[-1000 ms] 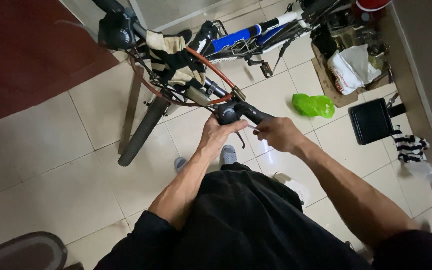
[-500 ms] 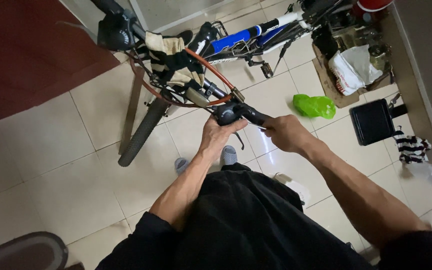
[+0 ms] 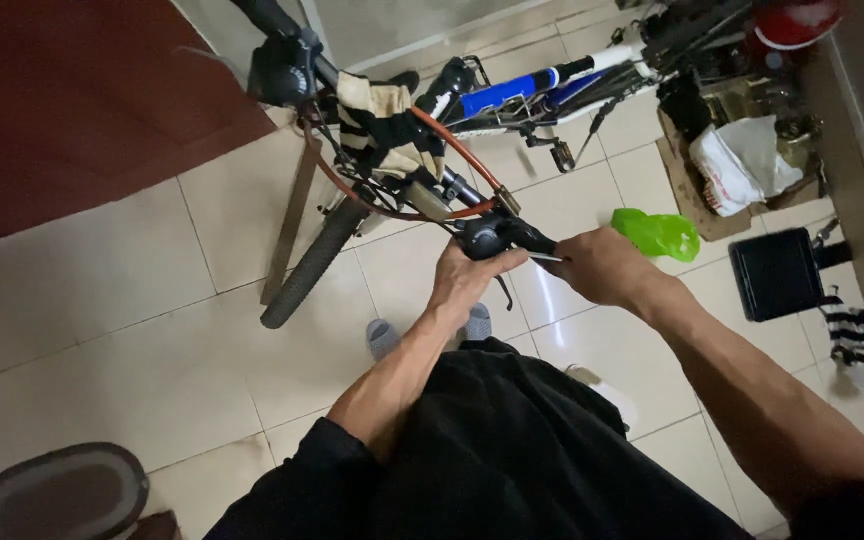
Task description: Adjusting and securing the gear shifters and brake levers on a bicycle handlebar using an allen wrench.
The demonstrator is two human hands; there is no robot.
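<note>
At the far left, near eight o'clock, a dark round stool (image 3: 57, 493) sits on the pale tiles, with a red-brown floor patch (image 3: 72, 100) up at ten o'clock. Moving right, the bike's front tyre (image 3: 314, 262) angles down from the handlebar (image 3: 282, 40), where a striped cloth (image 3: 377, 125) hangs and an orange cable (image 3: 452, 150) loops. Just past centre, the left hand (image 3: 467, 280) is wrapped around the black grip end (image 3: 487, 238) from below, fingers closed on it. The right hand (image 3: 602, 265), at about two o'clock from it, pinches a thin silvery tool (image 3: 545, 257) pointed into that grip; I cannot tell how deep it sits. The work looks mid-way: the grip stays mounted, nothing removed. Further right lie a green bag (image 3: 657, 232) and a black box (image 3: 777, 272).
</note>
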